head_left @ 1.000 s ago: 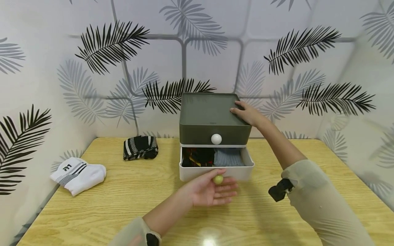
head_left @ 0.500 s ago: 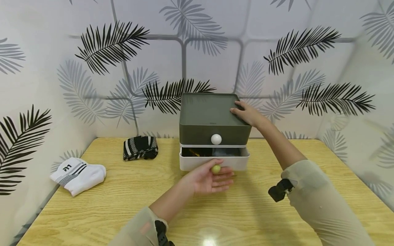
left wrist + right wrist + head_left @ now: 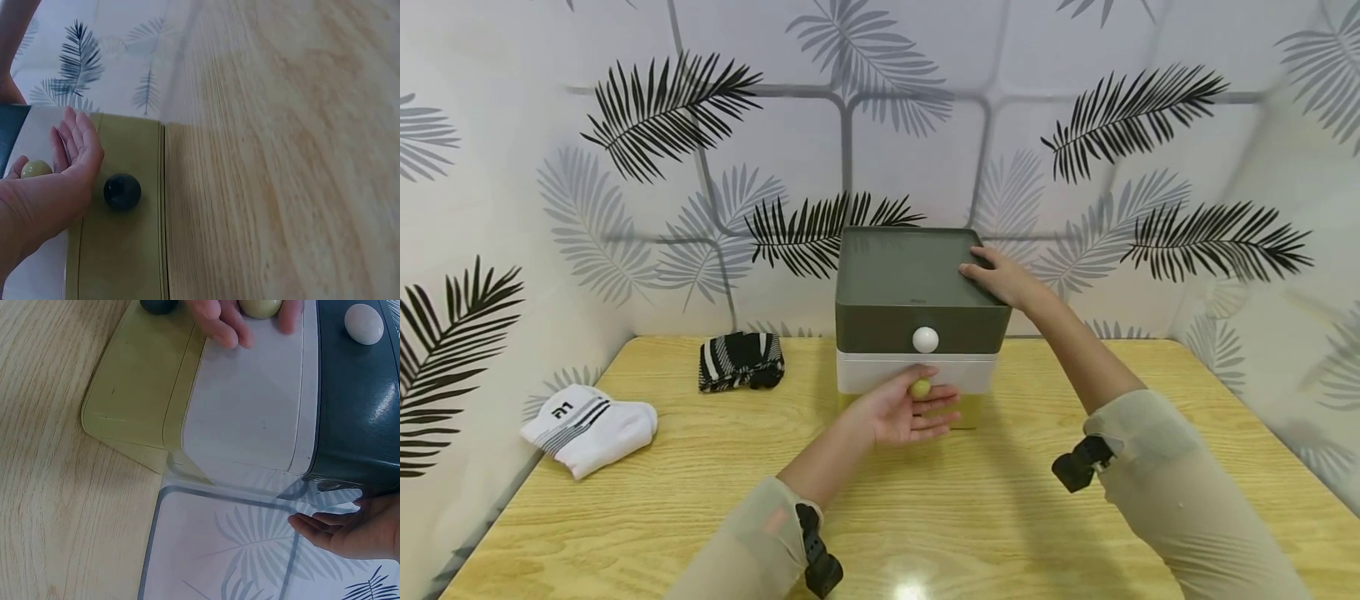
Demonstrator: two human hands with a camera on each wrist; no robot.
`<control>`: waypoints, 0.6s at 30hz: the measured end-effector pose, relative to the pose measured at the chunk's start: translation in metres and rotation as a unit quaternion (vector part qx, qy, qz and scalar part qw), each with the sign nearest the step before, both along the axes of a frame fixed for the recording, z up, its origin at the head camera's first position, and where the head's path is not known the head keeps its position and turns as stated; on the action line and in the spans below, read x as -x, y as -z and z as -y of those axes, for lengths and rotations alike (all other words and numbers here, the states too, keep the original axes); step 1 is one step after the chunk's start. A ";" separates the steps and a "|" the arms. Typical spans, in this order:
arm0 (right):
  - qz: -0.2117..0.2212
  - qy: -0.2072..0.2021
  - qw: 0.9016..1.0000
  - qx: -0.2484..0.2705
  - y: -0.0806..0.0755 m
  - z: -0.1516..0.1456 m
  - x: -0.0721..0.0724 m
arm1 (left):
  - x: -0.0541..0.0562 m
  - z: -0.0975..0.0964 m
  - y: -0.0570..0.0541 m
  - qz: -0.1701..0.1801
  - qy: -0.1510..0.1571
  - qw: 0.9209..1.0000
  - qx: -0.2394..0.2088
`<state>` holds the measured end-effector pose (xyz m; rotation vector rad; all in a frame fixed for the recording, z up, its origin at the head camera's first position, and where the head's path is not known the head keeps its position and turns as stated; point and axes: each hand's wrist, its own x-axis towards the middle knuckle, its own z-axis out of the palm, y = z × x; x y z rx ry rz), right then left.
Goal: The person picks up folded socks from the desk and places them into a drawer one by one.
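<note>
A small drawer cabinet (image 3: 906,267) stands at the back of the table, its dark green top drawer bearing a white knob (image 3: 926,339). Below it the white middle drawer (image 3: 861,372) sits pushed in. My left hand (image 3: 895,412) is at that drawer's front, palm up, with fingers extended below the yellow-green knob (image 3: 921,388) and the thumb above it. The lowest drawer (image 3: 122,250) is olive yellow with a dark knob (image 3: 122,192), just under the left hand. My right hand (image 3: 1003,279) rests on the cabinet's top right edge.
A white sock bundle (image 3: 591,429) with dark stripes lies at the table's left edge. Further back is a folded black-and-white patterned cloth (image 3: 741,361). A leaf-print curtain (image 3: 917,125) closes off the back, near the cabinet.
The white drawer, open with dark and blue-grey fabric inside a second ago, has slid back into the cabinet. My left hand moved forward with it; the right hand stayed put.
</note>
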<state>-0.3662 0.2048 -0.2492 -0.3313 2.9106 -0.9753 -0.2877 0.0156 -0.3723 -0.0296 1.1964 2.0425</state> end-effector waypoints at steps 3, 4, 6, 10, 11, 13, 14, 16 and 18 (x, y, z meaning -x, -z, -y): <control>0.001 0.001 1.000 -0.005 0.000 0.000 0.000 | 0.004 0.000 0.001 0.001 0.006 1.000 -0.003; 0.001 0.001 1.000 -0.007 0.000 0.000 -0.001 | 0.004 0.001 0.002 -0.001 0.010 1.000 -0.002; -0.001 0.001 1.000 -0.008 0.000 0.001 -0.001 | 0.004 0.003 0.003 -0.007 0.015 1.000 0.000; 0.002 -0.001 1.000 -0.004 0.001 0.002 -0.001 | -0.002 0.009 0.008 -0.052 0.045 0.997 0.028; 0.004 -0.001 1.000 -0.002 0.001 0.003 -0.001 | -0.004 0.011 0.010 -0.061 0.058 0.996 0.034; 0.008 -0.001 1.000 0.001 0.002 0.002 -0.001 | -0.009 0.015 0.013 -0.077 0.084 0.992 0.048; 0.008 -0.001 1.000 0.001 0.002 0.001 -0.001 | -0.012 0.017 0.016 -0.080 0.097 0.991 0.052; 0.008 -0.002 1.000 0.002 0.001 0.000 -0.001 | -0.016 0.020 0.019 -0.063 0.106 0.991 0.057; 0.005 -0.004 1.000 0.004 0.001 0.000 0.000 | -0.018 0.022 0.023 -0.033 0.098 0.993 0.057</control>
